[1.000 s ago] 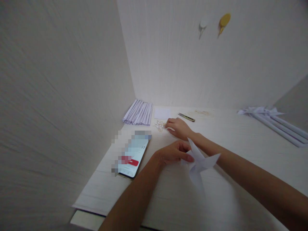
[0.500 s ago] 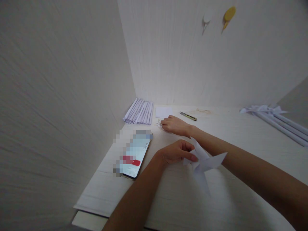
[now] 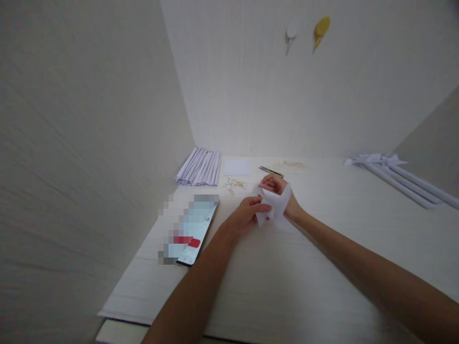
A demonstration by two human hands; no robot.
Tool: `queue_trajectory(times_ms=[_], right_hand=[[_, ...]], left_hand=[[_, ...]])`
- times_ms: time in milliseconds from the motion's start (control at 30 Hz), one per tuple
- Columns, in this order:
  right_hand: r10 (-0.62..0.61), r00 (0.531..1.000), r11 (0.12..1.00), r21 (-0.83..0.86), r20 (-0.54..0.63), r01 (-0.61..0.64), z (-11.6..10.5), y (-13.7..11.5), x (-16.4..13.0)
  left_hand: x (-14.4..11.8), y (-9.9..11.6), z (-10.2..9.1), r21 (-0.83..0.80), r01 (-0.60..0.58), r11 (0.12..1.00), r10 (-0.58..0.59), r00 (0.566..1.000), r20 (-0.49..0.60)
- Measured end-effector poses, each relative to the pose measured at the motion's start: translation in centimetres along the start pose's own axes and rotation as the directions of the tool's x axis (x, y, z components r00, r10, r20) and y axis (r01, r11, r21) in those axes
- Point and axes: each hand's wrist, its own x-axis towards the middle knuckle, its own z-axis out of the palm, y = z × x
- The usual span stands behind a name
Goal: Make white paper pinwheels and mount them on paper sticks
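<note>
Your left hand [image 3: 247, 215] pinches the near-left edge of a folded white paper piece [image 3: 273, 206] between thumb and fingers. Your right hand [image 3: 278, 188] sits just behind that piece, fingers curled toward it; the paper covers the palm and wrist, so you cannot tell whether this hand grips the paper or anything else. The paper piece is creased, matte, with pointed flaps, held just above the middle of the table [image 3: 322, 267]; its exact shape is hard to make out.

Just beyond the hands, to the left, lies a small loose scatter of thin tan bits [image 3: 234, 183], too small to identify. Behind it lies a flat white square sheet [image 3: 236, 167], and to its right a slim dark tool [image 3: 270, 171], partly hidden by your right hand. At far left lies a fanned stack of folded white strips [image 3: 199, 166]. A phone [image 3: 193, 230] lies at near left, its screen blurred. Long white paper rolls [image 3: 405, 177] run off the right edge.

The table is pale with fine woodgrain, boxed by pale textured walls. Two small pegs, one white [image 3: 290, 33] and one yellow [image 3: 322, 27], hang on the far wall.
</note>
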Motion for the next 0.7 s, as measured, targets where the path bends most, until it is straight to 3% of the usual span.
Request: queue_trajectory(times_ms=[133, 233, 367, 433, 533, 700], right_hand=[[0.186, 0.967, 0.974, 0.161, -0.174, -0.159, -2.2, -0.1, -1.9], [0.303, 0.913, 0.934, 0.277, -0.273, -0.227, -3.3, 0.0, -3.1], [0.223, 0.886, 0.967, 0.207, -0.407, -0.149, -3.8, -0.5, -4.4], [0.129, 0.910, 0.989, 0.121, -0.393, -0.088, -3.7, -1.1, -4.8], [0.029, 0.959, 1.000, 0.006, -0.283, -0.029, -3.1, -2.3, -5.2], [-0.084, 0.988, 0.957, -0.286, -0.129, 0.044, -2.3, -3.1, -5.9]], left_hand=[[0.6, -0.2, -0.1, 0.067, -0.104, 0.992, 0.113, 0.982, -0.150], [0.8, -0.5, 0.0, 0.199, -0.176, 0.964, 0.230, 0.928, -0.293], [0.9, -0.9, 0.6, 0.424, -0.207, 0.882, 0.389, 0.826, -0.406], [0.8, -1.0, 0.9, 0.496, -0.196, 0.846, 0.436, 0.789, -0.433], [0.6, -1.1, 1.2, 0.560, -0.178, 0.809, 0.475, 0.758, -0.446], [0.5, -1.0, 1.2, 0.643, -0.152, 0.750, 0.516, 0.744, -0.425]])
